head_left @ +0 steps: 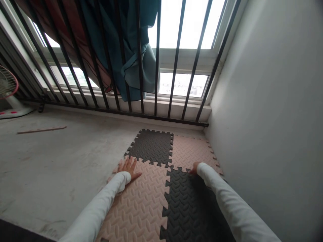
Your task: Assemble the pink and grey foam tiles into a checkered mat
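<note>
Four foam mat tiles lie on the floor in a checker pattern. The far black tile (pixel 152 146) and far pink tile (pixel 191 151) are beside each other; nearer are a pink tile (pixel 141 201) and a black tile (pixel 186 205). My left hand (pixel 128 168) lies flat with fingers spread on the near pink tile's far left corner, by the black tile's edge. At the seam between the far pink and near black tiles is my right hand (pixel 195 168), its fingers bent down and mostly hidden by the sleeve and hand.
Dark metal railings (pixel 141 116) run along the far side before a window and hanging cloths (pixel 118 50). A white wall (pixel 272 117) rises at the right. On the left floor are a thin brown strip (pixel 41 130) and a fan (pixel 12 107).
</note>
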### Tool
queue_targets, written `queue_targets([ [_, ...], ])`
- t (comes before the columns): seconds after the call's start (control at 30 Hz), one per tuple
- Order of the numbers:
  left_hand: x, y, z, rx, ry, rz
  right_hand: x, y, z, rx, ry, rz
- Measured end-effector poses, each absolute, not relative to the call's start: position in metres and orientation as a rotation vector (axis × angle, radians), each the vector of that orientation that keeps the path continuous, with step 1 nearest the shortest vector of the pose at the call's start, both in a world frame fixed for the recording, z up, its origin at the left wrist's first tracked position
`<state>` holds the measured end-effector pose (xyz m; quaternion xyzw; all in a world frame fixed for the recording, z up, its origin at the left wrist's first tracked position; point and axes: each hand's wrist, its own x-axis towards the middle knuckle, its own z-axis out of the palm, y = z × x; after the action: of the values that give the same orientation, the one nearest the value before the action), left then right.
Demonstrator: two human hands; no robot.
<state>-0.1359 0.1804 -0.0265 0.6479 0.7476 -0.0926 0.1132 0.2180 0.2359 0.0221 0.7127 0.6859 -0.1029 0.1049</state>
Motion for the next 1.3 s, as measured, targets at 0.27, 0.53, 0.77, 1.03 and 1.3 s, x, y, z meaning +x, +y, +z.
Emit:
queue_targets([
  [0.27, -0.134, 0.174, -0.018, 1.912, 2.179, -0.299, 0.104, 0.268, -0.008, 2.044, 2.408, -0.135],
  [0.53, -0.138, 0.174, -0.026, 1.991, 2.193, -0.287, 0.09, 0.285, 0.002, 1.897, 2.177, -0.327],
  [0.77, -0.14, 0.175, -0.03, 1.974, 2.169, -0.257, 0.104, 0.334, 0.014, 2.214, 2.34, -0.173],
  [1.03, -0.141, 0.173, -0.031, 1.965, 2.174, -0.247, 0.118, 0.347, -0.024, 2.114, 2.423, -0.134],
  [1.3, -0.142, 0.173, -0.031, 1.989, 2.178, -0.259, 0.105, 0.359, -0.001, 2.161, 2.429, -0.139],
])
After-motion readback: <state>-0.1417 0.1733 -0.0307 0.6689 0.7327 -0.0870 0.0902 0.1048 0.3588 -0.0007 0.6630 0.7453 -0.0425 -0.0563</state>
